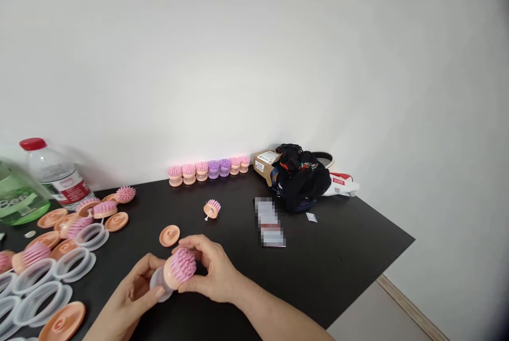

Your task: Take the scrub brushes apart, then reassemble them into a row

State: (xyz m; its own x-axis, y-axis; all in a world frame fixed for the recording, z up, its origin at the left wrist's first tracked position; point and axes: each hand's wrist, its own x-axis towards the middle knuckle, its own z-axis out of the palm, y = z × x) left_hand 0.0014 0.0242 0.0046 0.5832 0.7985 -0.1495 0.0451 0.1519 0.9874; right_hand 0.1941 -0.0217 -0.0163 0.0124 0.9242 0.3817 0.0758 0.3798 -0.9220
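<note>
Between my hands, above the black table's front, a round pink-bristled brush head (183,265) with a peach base meets a translucent plastic ring (159,282). My left hand (137,290) grips the ring from the left, thumb and fingers around it. My right hand (212,269) is closed on the brush head from the right, and the bristles point to the upper right. Just beyond the hands lies a peach disc (169,235). Farther back, another pink brush head (212,209) rests on its side with a small white stem showing.
At left are loose translucent rings (75,265), peach discs (63,322) and pink brush heads (36,253). Behind them stand a red-capped bottle (59,179) and a green bottle (19,198). Several finished-looking brushes (202,170) line the wall. A phone (270,223), box (264,163) and dark cloth bag (302,179) lie right.
</note>
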